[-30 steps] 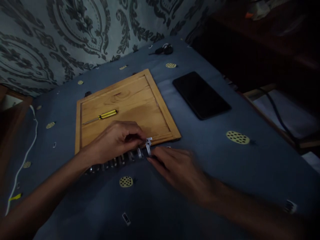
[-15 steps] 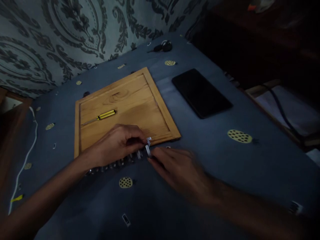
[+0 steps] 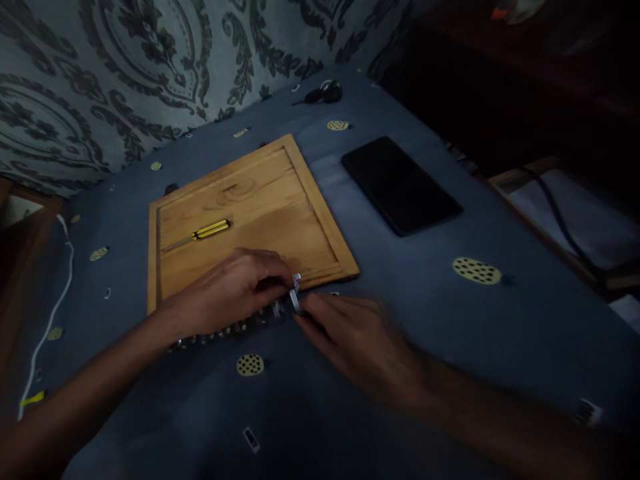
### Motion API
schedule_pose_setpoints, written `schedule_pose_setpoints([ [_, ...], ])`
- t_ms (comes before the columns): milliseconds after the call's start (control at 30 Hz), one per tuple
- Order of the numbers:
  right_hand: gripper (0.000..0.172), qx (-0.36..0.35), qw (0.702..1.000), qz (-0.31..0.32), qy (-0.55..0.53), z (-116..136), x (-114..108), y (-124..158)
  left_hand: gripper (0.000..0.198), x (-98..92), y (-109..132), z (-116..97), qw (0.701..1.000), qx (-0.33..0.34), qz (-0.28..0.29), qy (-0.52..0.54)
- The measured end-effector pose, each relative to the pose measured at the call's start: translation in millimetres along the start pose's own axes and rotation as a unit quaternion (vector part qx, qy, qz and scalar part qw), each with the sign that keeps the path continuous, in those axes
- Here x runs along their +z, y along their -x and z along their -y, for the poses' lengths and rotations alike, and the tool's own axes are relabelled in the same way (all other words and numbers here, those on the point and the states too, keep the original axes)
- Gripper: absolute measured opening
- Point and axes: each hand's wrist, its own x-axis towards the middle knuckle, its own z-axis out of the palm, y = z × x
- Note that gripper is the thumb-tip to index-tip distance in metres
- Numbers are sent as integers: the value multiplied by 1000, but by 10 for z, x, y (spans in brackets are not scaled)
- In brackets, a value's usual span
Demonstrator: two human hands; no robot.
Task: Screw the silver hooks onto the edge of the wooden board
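Note:
Between my two hands is a small shiny metal piece (image 3: 295,299), bent at its upper end; its exact kind does not show. My left hand (image 3: 243,287) pinches it from the left, over the near edge of a wooden board (image 3: 320,220). From the right, the thumb and fingers of my right hand (image 3: 357,330) are closed on the same piece. A row of several small metal parts (image 3: 215,335) lies along the board's near edge, partly hidden under my left hand. On the board rests a yellow and black screwdriver (image 3: 211,229).
A black tablet-like slab (image 3: 400,185) lies right of the board. Farther back sits a dark object with a ring-shaped part (image 3: 327,91), perhaps scissors. A white cable (image 3: 67,267) runs down the left side of the blue patterned cloth (image 3: 310,413). Patterned fabric (image 3: 150,60) rises behind.
Both hands keep their grip on the metal piece, with hardly any movement. The whole view has shifted very slightly.

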Motion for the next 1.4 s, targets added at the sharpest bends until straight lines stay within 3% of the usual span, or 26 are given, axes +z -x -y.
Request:
schedule_pose_setpoints([
  [333, 25, 6, 1000, 6, 7, -2, 4, -10, 12, -74, -80, -57, 998, -29, 57, -3],
  [733, 25, 26, 999, 22, 1, 13, -19, -21, 10, -14, -158, 80, 988, -52, 30, 139],
  [1033, 23, 22, 1000, 21, -4, 14, -6, -22, 12, -50, -126, 78, 999, 9, 43, 26],
  [1400, 20, 16, 1000, 20, 2, 8, -6, -15, 15, -78, -76, 52, 998, -23, 54, 11],
])
